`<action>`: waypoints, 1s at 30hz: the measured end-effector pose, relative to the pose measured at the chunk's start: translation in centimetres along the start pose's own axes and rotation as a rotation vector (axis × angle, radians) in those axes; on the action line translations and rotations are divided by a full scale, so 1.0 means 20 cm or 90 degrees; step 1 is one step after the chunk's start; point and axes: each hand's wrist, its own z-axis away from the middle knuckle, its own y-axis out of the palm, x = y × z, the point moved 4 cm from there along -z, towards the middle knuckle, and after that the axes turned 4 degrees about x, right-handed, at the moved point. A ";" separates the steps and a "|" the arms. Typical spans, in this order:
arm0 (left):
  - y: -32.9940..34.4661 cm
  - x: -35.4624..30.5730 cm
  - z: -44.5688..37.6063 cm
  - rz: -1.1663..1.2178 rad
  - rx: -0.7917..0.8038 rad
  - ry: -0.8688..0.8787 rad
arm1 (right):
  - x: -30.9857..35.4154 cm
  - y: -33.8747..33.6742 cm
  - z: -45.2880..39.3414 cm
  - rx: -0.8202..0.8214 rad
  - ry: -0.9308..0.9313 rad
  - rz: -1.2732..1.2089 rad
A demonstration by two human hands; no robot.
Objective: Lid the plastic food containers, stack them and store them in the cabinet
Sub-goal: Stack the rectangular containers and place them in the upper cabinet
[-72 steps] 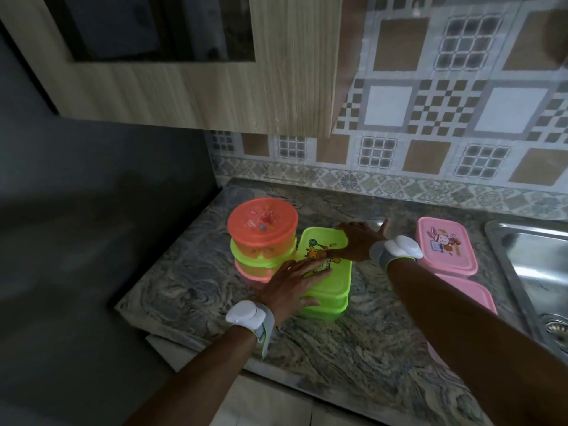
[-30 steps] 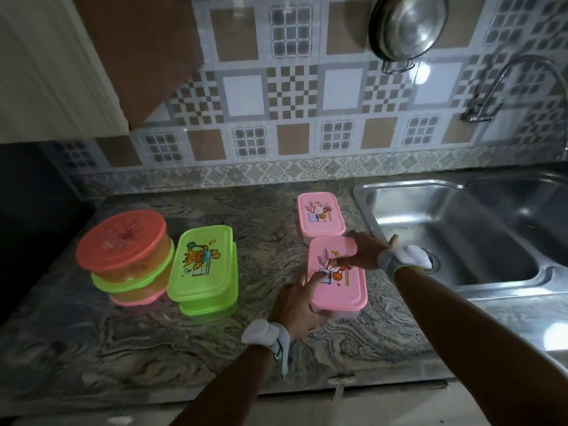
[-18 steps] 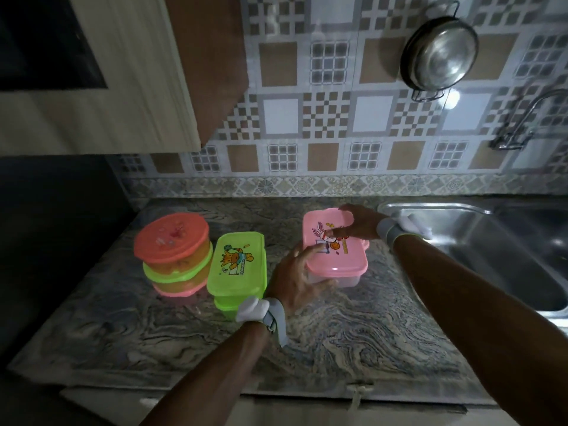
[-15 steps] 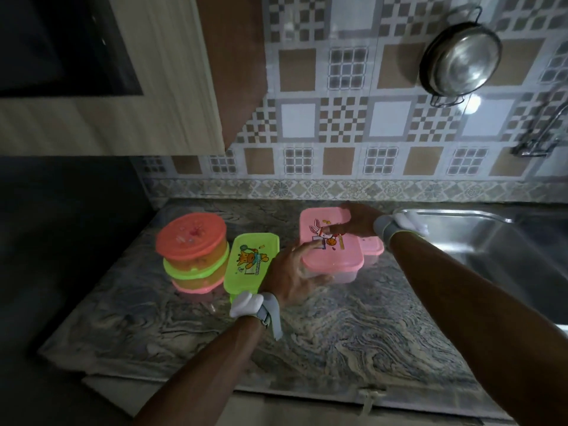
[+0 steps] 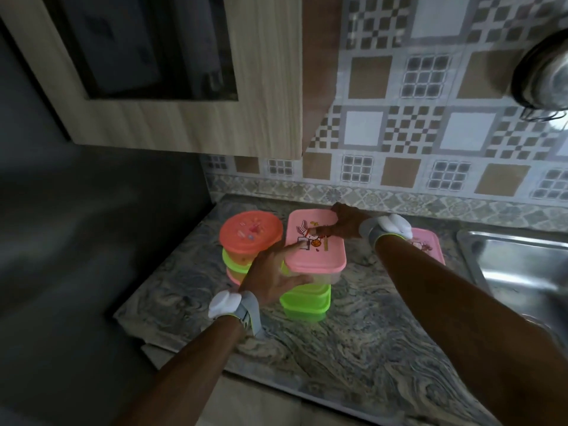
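A pink-lidded rectangular container (image 5: 319, 256) with a rabbit picture sits on top of the stacked green rectangular containers (image 5: 307, 302). My left hand (image 5: 270, 276) grips its near left side and my right hand (image 5: 344, 224) holds its far right corner, thumb on the lid. To the left stands a round stack, an orange-lidded container (image 5: 250, 230) on top of green and pink ones. A second pink-lidded container (image 5: 428, 244) lies on the counter behind my right wrist, partly hidden.
The marble counter (image 5: 353, 339) ends at a dark wall on the left. A wooden wall cabinet (image 5: 190, 124) with a dark glass door hangs above the stacks. A steel sink (image 5: 519, 265) lies to the right, and a steel pan (image 5: 544, 75) hangs on the tiled wall.
Both hands have lifted the pink container from the counter by the sink and carried it left onto the green stack. The view has swung left toward the cabinet.
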 end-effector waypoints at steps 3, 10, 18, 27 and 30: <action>-0.02 0.05 0.02 0.004 0.011 -0.011 | 0.01 0.06 -0.04 0.025 0.001 -0.011; 0.03 0.17 0.04 0.009 0.078 -0.048 | -0.05 0.17 -0.09 0.052 0.002 0.007; 0.04 0.15 0.10 -0.068 -0.023 -0.067 | -0.11 0.14 -0.07 0.038 0.015 -0.017; 0.20 -0.23 -0.01 -0.087 -0.104 0.105 | -0.64 -0.11 0.06 -0.119 0.146 -0.013; 0.39 -0.37 -0.12 -0.075 -0.001 0.129 | -0.84 -0.17 0.09 -0.154 0.178 0.018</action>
